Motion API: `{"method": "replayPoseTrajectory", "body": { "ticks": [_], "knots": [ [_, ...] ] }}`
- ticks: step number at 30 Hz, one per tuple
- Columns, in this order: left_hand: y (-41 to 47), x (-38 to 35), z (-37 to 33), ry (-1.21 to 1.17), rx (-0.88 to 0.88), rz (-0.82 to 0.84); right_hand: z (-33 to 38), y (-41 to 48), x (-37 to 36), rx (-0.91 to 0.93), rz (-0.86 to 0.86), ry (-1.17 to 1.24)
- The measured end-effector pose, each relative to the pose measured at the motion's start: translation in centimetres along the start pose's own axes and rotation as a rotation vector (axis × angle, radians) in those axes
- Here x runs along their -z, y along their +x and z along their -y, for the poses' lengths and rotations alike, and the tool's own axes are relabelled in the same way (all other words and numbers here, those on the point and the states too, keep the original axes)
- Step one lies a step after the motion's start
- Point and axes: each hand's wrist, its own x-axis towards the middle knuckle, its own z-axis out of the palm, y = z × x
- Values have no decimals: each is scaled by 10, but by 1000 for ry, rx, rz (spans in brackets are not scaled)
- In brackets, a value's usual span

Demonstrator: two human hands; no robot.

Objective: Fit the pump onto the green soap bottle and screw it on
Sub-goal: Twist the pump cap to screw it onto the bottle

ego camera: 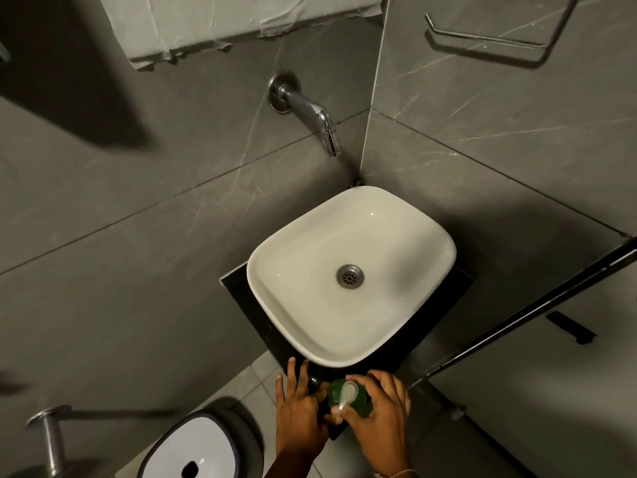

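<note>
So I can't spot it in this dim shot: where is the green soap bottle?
In the head view, the green soap bottle stands bottom centre on the dark counter, just in front of the white basin, between both hands.

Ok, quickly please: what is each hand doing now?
Left hand: open, fingers spread, thumb against the green soap bottle.
Right hand: closed around the white pump on the bottle.

The hands (341,412) hide most of the green soap bottle (336,395), so the pump's (346,395) seating is perhaps unclear.
</note>
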Motion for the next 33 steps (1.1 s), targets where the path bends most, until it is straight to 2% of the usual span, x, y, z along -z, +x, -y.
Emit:
{"method": "replayPoseTrajectory", "body": {
  "ticks": [23,33],
  "knots": [
    [-1,-3,-3,-43,3,-59,7,1,-5,-36,-91,84],
    [-1,-5,-1,-21,-3,-64,27,-14,16,34,-178,104]
  ]
}}
